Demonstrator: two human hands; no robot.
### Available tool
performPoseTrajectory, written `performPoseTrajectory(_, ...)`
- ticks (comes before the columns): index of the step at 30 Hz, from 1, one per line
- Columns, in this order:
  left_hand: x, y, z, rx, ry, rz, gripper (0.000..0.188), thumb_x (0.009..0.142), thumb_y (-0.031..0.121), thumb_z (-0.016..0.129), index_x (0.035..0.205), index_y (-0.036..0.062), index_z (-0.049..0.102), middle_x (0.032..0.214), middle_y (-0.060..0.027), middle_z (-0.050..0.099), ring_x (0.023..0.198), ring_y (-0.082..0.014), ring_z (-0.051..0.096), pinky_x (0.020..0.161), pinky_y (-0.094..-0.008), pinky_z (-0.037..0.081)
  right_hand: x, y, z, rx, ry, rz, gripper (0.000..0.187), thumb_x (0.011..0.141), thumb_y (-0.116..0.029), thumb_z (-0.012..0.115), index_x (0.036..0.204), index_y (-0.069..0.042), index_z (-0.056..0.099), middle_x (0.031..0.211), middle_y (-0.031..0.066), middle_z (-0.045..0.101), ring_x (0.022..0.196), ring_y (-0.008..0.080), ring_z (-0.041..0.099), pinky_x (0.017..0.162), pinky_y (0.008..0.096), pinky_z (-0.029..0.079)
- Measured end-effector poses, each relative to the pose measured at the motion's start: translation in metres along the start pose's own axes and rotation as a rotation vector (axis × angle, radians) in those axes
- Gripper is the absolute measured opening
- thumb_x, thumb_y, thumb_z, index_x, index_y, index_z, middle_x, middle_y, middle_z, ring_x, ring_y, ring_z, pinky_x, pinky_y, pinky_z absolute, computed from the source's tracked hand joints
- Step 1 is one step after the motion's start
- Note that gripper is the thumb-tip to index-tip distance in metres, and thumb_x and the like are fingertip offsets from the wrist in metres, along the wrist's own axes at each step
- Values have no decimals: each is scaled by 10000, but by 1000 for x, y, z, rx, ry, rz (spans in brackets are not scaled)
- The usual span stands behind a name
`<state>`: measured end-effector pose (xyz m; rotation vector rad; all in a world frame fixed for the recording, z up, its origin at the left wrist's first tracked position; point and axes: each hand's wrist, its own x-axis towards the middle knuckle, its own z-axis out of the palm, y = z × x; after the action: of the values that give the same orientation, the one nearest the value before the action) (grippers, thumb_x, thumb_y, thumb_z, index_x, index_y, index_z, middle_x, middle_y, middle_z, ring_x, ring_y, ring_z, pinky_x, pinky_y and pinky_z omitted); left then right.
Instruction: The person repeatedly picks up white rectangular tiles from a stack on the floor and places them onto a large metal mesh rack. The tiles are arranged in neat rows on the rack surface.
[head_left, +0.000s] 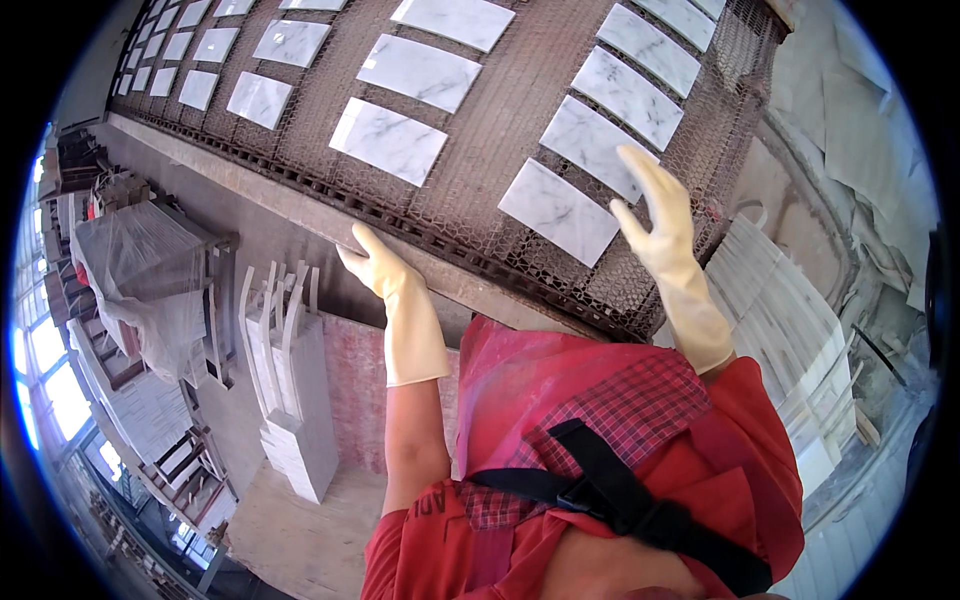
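White, grey-veined marble tiles lie in rows on a wire-mesh conveyor belt [480, 170]. My right hand [660, 215], in a cream rubber glove, is at the right end of the near row. Its thumb and fingers are apart beside the corner of the second tile [600, 140]; whether they touch it I cannot tell. The nearest tile [558, 212] lies just left of that thumb. My left hand [385, 270], gloved alike, holds nothing, its fingers stretched out by the conveyor's front rail [300, 205].
Left of my body, a stack of white slabs [305, 410] stands on a wooden board [300, 540]. Farther left is a pile wrapped in clear plastic [150, 270]. To my right lie more pale slabs [780, 320] and loose sheeting [850, 130].
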<state>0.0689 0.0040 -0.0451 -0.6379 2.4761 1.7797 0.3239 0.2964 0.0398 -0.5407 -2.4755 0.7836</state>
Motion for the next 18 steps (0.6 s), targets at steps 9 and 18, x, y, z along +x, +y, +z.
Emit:
performPoseTrajectory(9, -5, -5, 6, -102, -14, 58, 901, 1037, 464, 651, 1702, -42, 312, 1630, -226, 511, 1365, -317, 620, 1158, -422, 497, -9, -50, 41, -411, -419, 88, 938, 791, -351, 944, 1609, -190, 514, 1556, 189, 574, 1331, 410, 641, 1100, 517, 522)
performPoseTrajectory(18, -6, -9, 8, -213, -34, 65, 793, 1031, 350, 670, 1664, -27, 380, 1548, -195, 583, 1308, -299, 645, 1117, -428, 521, -21, -48, 56, -397, -474, 80, 918, 811, -320, 941, 1612, -219, 504, 1588, 210, 551, 1312, 398, 648, 1082, 512, 528)
